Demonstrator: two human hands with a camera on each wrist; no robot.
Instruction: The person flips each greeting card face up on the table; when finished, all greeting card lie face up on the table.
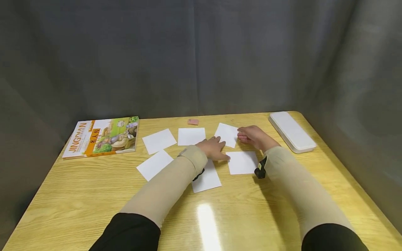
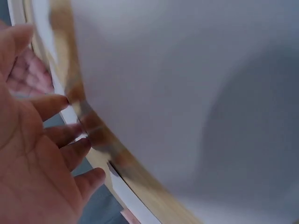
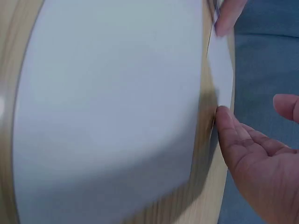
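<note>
Well, nearest, past the black sleeves point(image 1: 128, 233), the near middle card point(image 1: 208, 177) lies on the table point(image 1: 78, 202) partly beneath the left forearm, so a dip of that wrist could drag it askew. The near left card point(image 1: 154, 165) lies to one side, the near right card point(image 1: 242, 162) to the other; the black wrist device point(image 1: 260, 169) might snag the latter if it dropped. Beyond, the left hand point(image 1: 213, 148) spreads its fingers apart, clamped on nothing, its tips by the far right card point(image 1: 226, 133); whether they touch I cannot tell. At that card's right edge the right hand point(image 1: 253, 135) keeps most fingers together, one digit apart, gripping nothing; uneven pushes would probably twist so thin a sheet. Further back are the far left card point(image 1: 159, 141), the far middle card point(image 1: 191, 136), a book point(image 1: 105, 137), a white case point(image 1: 292, 130) and a pink eraser point(image 1: 193, 122), which a card shoved outward could nudge
</note>
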